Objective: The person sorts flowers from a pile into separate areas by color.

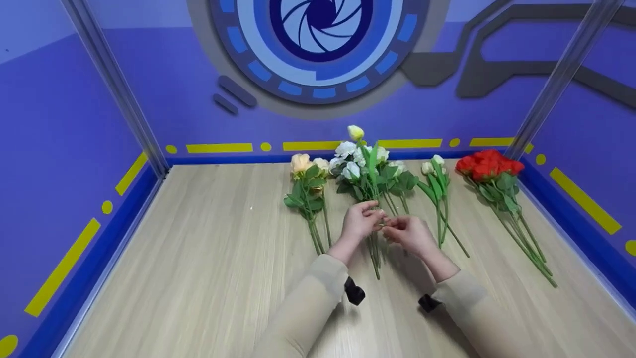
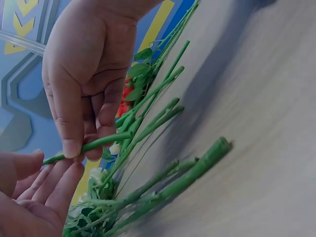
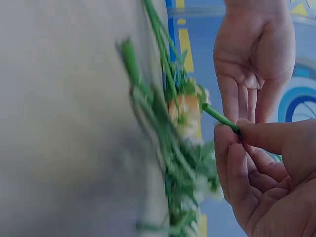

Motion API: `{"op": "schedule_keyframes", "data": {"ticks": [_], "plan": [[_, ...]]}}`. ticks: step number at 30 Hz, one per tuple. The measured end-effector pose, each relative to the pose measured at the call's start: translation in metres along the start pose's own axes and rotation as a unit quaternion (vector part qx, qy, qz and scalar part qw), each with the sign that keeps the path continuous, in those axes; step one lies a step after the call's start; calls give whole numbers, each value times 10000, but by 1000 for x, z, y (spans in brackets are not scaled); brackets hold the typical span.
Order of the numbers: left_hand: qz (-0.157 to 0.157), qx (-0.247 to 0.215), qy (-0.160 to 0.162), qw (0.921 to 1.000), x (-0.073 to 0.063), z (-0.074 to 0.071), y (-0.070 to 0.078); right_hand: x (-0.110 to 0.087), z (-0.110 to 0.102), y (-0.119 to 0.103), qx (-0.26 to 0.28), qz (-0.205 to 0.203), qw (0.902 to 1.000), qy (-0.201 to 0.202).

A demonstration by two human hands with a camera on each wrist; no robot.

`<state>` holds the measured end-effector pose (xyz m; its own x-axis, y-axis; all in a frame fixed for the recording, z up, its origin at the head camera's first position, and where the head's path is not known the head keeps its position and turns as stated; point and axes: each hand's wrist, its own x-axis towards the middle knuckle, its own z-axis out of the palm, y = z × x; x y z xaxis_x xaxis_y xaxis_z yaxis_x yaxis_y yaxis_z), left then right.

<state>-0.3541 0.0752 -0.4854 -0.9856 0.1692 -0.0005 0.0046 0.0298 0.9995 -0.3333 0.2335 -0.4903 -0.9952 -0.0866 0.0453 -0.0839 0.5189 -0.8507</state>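
Observation:
A pale yellow tulip (image 1: pixel 355 132) with a long green leaf (image 1: pixel 373 161) stands up over the white flowers in the head view. Its stem (image 2: pixel 106 140) runs between both hands. My right hand (image 1: pixel 410 233) pinches the stem near its cut end between thumb and fingertips, as the right wrist view shows. My left hand (image 1: pixel 360 223) holds the stem higher up, thumb on one side and fingers on the other. The hands meet at the fingertips, above the table. Below them lie white roses (image 1: pixel 351 170) with green stems (image 1: pixel 373 256), partly hidden by the hands.
Peach roses (image 1: pixel 301 163) lie left of the hands on the wooden table (image 1: pixel 213 258). To the right are white tulips (image 1: pixel 437 166), then red roses (image 1: pixel 489 165) farther right. Blue panels (image 1: pixel 238 124) wall in the table at the back and sides.

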Motion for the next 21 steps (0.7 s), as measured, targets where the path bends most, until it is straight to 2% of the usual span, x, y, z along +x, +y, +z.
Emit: {"op": "schedule_keyframes", "data": {"ticks": [3, 7, 13, 17, 21], "plan": [[-71, 147, -345, 9993, 2, 10, -1, 1, -13, 8, -66, 51, 9999, 70], [36, 463, -761, 9960, 3, 25, -1, 3, -30, 16, -260, 72, 9995, 184], [110, 411, -1204, 9918, 3, 42, -2, 8, -55, 25, -795, 315, 9961, 234], [58, 404, -1342, 9901, 1, 47, -2, 12, -72, 31, -1030, 658, 9924, 140], [-163, 561, -1291, 9899, -2, 47, -3, 15, -90, 43, -1307, 825, 9878, 182]]}}
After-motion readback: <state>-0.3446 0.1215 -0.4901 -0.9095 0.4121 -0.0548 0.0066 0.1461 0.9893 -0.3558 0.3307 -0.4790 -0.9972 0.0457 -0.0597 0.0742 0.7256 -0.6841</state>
